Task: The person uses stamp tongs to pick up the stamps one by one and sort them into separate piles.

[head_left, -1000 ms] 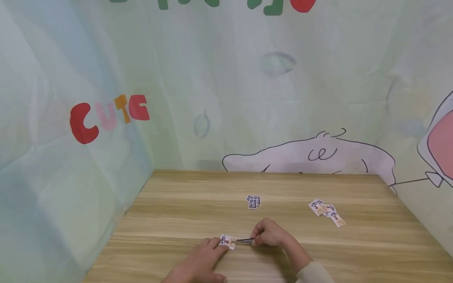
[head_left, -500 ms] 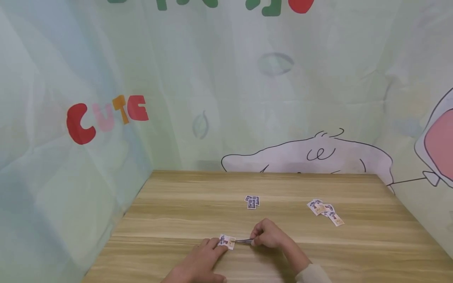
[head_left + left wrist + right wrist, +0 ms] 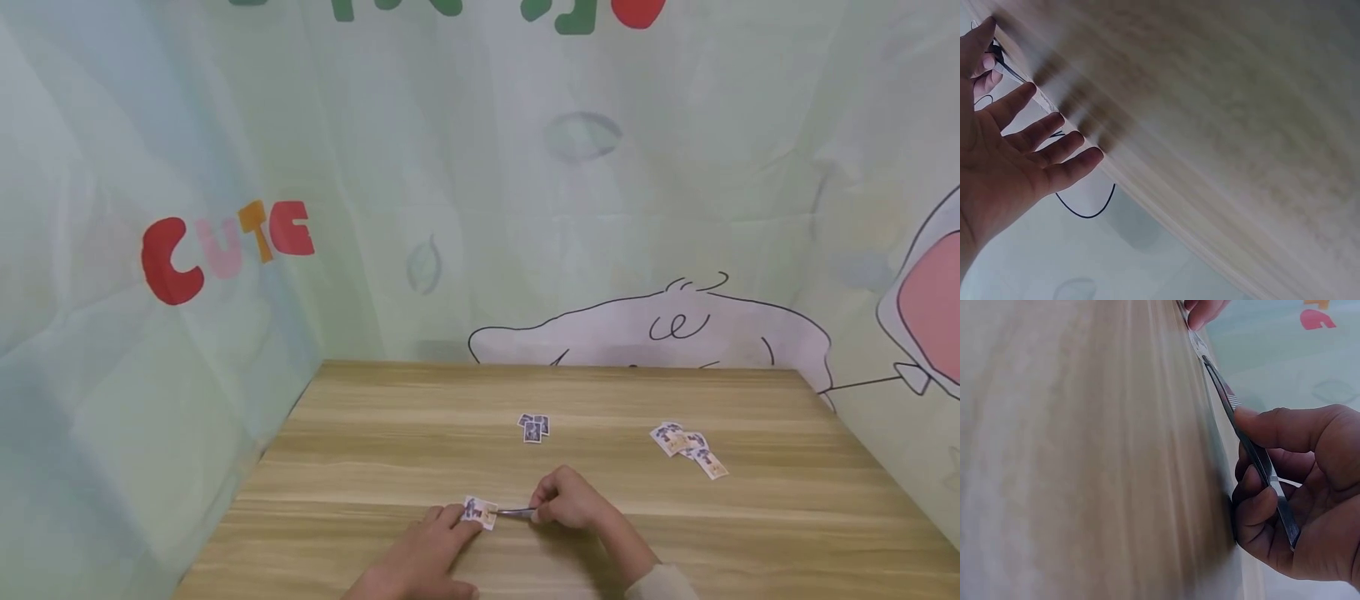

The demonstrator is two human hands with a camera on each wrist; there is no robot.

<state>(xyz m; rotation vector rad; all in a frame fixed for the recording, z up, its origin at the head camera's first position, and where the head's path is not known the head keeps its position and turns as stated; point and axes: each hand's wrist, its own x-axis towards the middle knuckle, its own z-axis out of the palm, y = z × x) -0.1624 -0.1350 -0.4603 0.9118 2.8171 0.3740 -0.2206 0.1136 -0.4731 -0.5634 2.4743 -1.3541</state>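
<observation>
Flat on the wooden table lies a small printed paper piece (image 3: 480, 512), like a stamp or sticker. My left hand (image 3: 427, 552) presses its left and lower edge with fairly straight fingertips; in the left wrist view those fingers (image 3: 1054, 134) reach down to the tabletop. Metal tweezers (image 3: 1260, 456) are pinched in my right hand (image 3: 573, 498), thumb and fingers curled round them. Their tips touch the right part of the paper piece. Whether the tips grip the paper or only rest on it, I cannot tell.
Beyond my hands, a few small dark pictures with white borders (image 3: 533, 429) overlap on the table (image 3: 375, 467). Farther right lies a spread pile of several printed paper pieces (image 3: 678, 440). A printed cloth backdrop (image 3: 420, 208) stands along the back and sides.
Both hands and the paper piece keep nearly the same places. The tweezers appear slightly turned between my right fingers. The head view has shifted a little.
</observation>
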